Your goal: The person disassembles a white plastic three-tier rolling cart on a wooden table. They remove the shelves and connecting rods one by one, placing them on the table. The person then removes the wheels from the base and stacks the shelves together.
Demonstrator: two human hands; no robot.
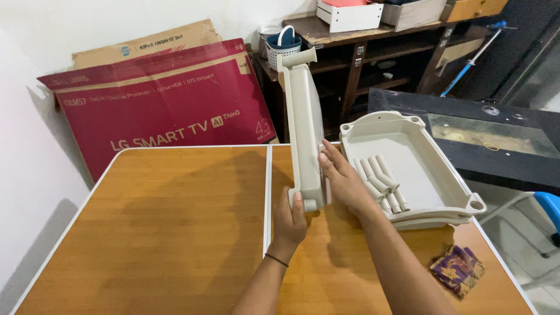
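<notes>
I hold a beige plastic tray (302, 116) up on its edge above the wooden table (175, 221). My left hand (290, 220) grips its near bottom corner. My right hand (344, 181) lies flat against the tray's right side, fingers spread. To the right, a second beige tray (449, 186) lies flat on a stack of trays on the table, and several beige plastic tubes (382, 184) rest inside it.
A purple patterned wrapper (458, 269) lies near the table's right front corner. Flat red and brown cardboard boxes (157, 111) lean on the wall behind. A dark wooden shelf (361, 52) with bins and a dark slab (490, 140) stand at the back right.
</notes>
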